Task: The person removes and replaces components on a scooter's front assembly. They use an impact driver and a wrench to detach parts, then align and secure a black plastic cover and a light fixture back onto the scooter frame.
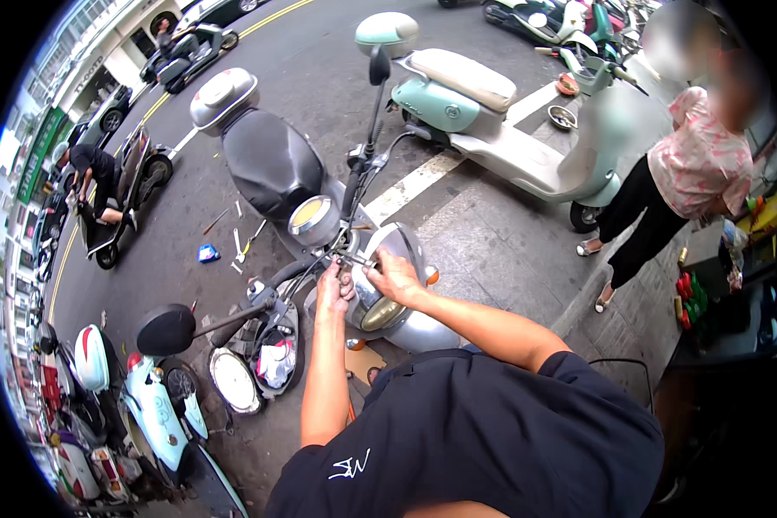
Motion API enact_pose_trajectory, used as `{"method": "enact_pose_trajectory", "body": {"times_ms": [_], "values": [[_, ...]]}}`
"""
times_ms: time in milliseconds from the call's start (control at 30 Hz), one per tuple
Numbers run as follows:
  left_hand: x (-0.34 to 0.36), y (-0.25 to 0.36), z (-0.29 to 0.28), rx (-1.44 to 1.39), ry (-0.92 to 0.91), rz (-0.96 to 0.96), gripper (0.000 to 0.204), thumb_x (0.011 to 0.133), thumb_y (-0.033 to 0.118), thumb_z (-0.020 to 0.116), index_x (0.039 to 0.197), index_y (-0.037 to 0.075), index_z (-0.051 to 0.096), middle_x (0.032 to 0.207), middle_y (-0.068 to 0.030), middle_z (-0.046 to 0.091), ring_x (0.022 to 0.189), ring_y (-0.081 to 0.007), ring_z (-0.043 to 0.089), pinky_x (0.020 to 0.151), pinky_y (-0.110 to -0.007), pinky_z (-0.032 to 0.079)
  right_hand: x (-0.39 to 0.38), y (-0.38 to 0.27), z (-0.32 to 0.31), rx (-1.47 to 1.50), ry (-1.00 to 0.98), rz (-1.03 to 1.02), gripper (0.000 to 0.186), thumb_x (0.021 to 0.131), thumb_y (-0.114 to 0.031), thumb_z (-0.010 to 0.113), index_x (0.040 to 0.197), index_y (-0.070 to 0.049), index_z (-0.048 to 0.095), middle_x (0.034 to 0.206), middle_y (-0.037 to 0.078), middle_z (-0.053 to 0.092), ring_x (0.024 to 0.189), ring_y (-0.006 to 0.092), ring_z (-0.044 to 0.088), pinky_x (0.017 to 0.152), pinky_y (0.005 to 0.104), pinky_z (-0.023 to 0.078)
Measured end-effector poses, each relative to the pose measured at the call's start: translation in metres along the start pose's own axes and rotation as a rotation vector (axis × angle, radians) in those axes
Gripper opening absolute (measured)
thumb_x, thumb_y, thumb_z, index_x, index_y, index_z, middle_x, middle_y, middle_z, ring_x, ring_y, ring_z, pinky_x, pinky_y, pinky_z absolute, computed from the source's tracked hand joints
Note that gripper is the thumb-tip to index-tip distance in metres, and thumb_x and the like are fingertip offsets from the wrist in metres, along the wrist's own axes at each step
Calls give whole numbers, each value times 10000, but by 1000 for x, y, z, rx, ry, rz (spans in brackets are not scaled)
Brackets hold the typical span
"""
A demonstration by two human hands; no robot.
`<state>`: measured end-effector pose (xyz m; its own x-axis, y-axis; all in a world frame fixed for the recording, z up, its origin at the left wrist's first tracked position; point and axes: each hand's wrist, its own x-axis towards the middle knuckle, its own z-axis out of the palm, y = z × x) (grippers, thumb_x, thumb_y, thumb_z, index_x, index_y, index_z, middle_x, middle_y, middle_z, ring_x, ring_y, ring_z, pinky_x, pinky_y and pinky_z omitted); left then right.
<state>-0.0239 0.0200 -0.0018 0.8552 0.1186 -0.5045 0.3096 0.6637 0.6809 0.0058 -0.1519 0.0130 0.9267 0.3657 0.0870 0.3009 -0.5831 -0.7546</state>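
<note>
In front of me stands a silver scooter with a dark seat (272, 164), its handlebar area opened up with cables and dark parts bared. My left hand (335, 288) is at the middle of the handlebar, fingers curled against the exposed parts; what they grip is too small to name. Close beside it on the right, my right hand (393, 274) is closed, thumb and fingers pinched around a small dark piece over the silver front cover (397, 246). A round gauge (313, 214) with a yellowish face sits just beyond my hands. A black mirror (166, 329) sticks out to the left.
Wrenches (238, 243) and a blue packet (208, 253) lie on the road. Left of my arm is a round-rimmed part (235, 381) beside a white-and-red cloth (275, 363). A mint scooter (457, 108) stands beyond; a person (695, 164) stands at right. Riders are on the road at left.
</note>
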Motion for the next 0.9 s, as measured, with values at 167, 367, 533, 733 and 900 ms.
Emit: {"method": "enact_pose_trajectory", "body": {"times_ms": [167, 367, 533, 733, 900], "values": [[-12, 1, 37, 75, 15, 9, 298, 933, 390, 529, 812, 119, 524, 546, 22, 453, 359, -61, 305, 325, -218, 210, 2, 16, -26, 589, -177, 245, 404, 941, -407, 478, 869, -24, 581, 583, 75, 568, 497, 221, 545, 491, 351, 438], [-12, -15, 33, 28, 53, 50, 319, 925, 397, 546, 805, 101, 536, 526, 26, 448, 345, -56, 308, 313, -214, 187, -1, 8, -24, 532, -155, 309, 328, 939, -324, 465, 863, -20, 561, 593, 90, 558, 531, 216, 535, 531, 340, 433], [-15, -4, 36, 6, 60, 38, 305, 932, 390, 534, 809, 110, 533, 531, 22, 448, 339, -54, 288, 309, -215, 188, 2, 13, -24, 162, -33, -29, 391, 923, -403, 506, 986, -23, 568, 780, 140, 619, 708, 269, 604, 669, 398, 475], [-8, -5, 28, 15, 56, 59, 317, 926, 383, 540, 819, 84, 544, 535, 24, 444, 350, -45, 281, 319, -210, 186, 18, 5, -32, 1102, -421, 693, 351, 953, -362, 454, 902, -35, 574, 633, 58, 589, 520, 162, 515, 512, 298, 439], [-13, -5, 34, 28, 85, 54, 311, 922, 381, 546, 822, 86, 551, 534, 17, 451, 346, -51, 280, 320, -212, 185, 1, 8, -22, -5, 166, -230, 365, 935, -375, 507, 919, -15, 570, 681, 58, 600, 576, 167, 547, 556, 304, 445]]}}
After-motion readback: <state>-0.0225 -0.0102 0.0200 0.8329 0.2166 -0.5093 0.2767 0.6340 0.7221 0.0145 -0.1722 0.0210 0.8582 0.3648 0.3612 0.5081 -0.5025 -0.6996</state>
